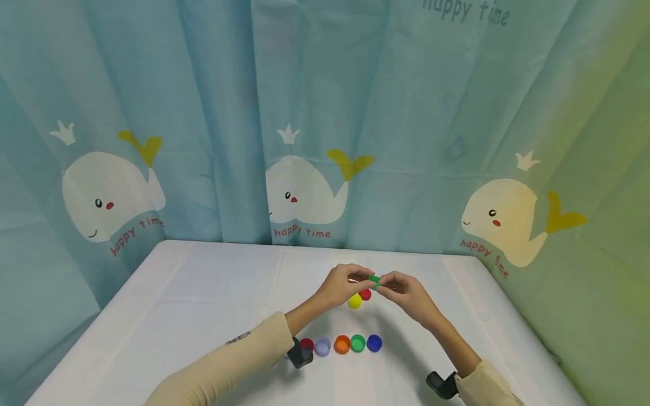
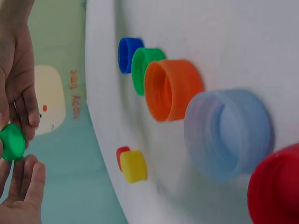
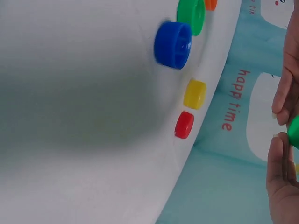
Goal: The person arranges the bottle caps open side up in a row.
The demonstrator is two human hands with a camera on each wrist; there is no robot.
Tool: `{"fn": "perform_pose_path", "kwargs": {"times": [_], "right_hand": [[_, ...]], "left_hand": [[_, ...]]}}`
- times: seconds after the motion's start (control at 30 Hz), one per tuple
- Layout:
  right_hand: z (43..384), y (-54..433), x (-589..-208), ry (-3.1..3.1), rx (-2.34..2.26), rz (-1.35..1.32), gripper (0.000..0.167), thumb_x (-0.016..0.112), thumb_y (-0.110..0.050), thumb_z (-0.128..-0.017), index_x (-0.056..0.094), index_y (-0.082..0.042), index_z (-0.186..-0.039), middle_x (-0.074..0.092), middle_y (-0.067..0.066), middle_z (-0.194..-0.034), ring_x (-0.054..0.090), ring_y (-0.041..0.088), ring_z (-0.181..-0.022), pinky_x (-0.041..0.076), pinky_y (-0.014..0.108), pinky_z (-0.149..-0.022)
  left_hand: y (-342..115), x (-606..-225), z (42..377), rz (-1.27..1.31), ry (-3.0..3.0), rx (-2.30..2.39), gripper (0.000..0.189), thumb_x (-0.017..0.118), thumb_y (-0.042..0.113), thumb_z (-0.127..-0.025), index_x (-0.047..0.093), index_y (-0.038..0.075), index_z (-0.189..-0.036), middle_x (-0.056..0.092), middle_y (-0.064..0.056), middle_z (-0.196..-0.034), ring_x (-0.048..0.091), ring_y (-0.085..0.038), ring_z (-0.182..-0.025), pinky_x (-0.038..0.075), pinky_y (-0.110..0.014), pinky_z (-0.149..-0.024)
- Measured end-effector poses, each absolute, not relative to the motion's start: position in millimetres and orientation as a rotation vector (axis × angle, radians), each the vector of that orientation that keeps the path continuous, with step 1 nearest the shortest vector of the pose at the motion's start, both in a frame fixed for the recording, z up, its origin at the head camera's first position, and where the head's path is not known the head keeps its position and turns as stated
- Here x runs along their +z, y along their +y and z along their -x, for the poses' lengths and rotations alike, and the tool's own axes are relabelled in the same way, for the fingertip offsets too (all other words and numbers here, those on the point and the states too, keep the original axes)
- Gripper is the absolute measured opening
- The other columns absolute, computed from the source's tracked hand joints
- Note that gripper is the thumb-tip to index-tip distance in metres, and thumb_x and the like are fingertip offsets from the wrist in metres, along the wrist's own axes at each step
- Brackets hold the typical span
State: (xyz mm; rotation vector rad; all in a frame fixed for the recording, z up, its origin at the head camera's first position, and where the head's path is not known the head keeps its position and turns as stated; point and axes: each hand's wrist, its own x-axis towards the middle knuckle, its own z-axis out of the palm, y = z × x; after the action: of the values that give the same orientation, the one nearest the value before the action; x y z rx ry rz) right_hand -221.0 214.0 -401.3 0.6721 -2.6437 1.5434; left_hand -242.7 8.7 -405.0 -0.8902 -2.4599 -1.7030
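Above the far half of the table, my left hand (image 1: 342,285) and right hand (image 1: 408,296) come together on one green bottle cap (image 1: 374,279). Both pinch it between thumb and fingers from opposite sides. In the left wrist view this cap (image 2: 12,142) shows its round green face, partly covered by fingertips. Below the hands on the table lie a yellow cap (image 1: 354,301) and a red cap (image 1: 365,294), side by side.
Nearer to me runs a row of upturned caps: dark red (image 1: 307,344), pale blue (image 1: 322,347), orange (image 1: 342,344), green (image 1: 358,343) and blue (image 1: 374,343). My left wrist camera (image 1: 301,354) overlaps the row's left end. A whale-print curtain (image 1: 315,84) hangs behind the white table (image 1: 203,293).
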Motion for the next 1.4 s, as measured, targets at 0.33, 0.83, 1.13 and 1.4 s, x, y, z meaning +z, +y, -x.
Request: {"fn": "perform_pose_path", "kwargs": {"times": [0.33, 0.83, 1.13, 1.4], "right_hand": [[211.9, 229.9, -409.1, -2.643, 1.195, -0.797, 0.008, 0.069, -0.016, -0.087, 0.064, -0.012, -0.091, 0.065, -0.006, -0.089, 0.065, 0.013, -0.085, 0.052, 0.027, -0.076], [201.5, 245.4, -425.5, -2.804, 1.02, -0.953, 0.026, 0.072, -0.003, -0.081, 0.059, 0.002, -0.103, 0.064, 0.003, -0.092, 0.063, 0.014, -0.079, 0.053, 0.027, -0.07], [195.0, 247.9, -429.9, -3.006, 0.968, -0.929, 0.031, 0.074, -0.003, -0.078, 0.064, 0.008, -0.105, 0.065, 0.003, -0.089, 0.058, 0.009, -0.074, 0.05, 0.024, -0.065], [191.4, 249.7, -435.5, -3.063, 0.945, -0.93, 0.028, 0.076, -0.002, -0.076, 0.065, 0.004, -0.1, 0.061, -0.002, -0.083, 0.054, 0.008, -0.071, 0.049, 0.024, -0.063]], "left_hand": [[21.5, -407.4, 231.2, 0.956, -2.624, -1.578, 0.033, 0.062, 0.025, -0.092, 0.066, 0.003, -0.116, 0.067, -0.003, -0.109, 0.063, -0.011, -0.09, 0.049, -0.019, -0.075], [34.1, -419.6, 228.7, 1.308, -2.913, -1.071, 0.034, 0.045, 0.008, -0.1, 0.05, -0.004, -0.131, 0.066, -0.003, -0.113, 0.061, -0.01, -0.1, 0.044, -0.018, -0.086], [39.5, -418.3, 219.5, 1.425, -3.143, -0.943, 0.041, 0.047, 0.011, -0.099, 0.044, 0.005, -0.139, 0.061, 0.002, -0.124, 0.049, -0.011, -0.121, 0.041, -0.022, -0.094], [41.8, -422.4, 215.7, 1.514, -3.15, -0.884, 0.042, 0.045, 0.014, -0.1, 0.042, 0.005, -0.14, 0.06, 0.001, -0.125, 0.052, -0.008, -0.116, 0.04, -0.026, -0.097]]}}
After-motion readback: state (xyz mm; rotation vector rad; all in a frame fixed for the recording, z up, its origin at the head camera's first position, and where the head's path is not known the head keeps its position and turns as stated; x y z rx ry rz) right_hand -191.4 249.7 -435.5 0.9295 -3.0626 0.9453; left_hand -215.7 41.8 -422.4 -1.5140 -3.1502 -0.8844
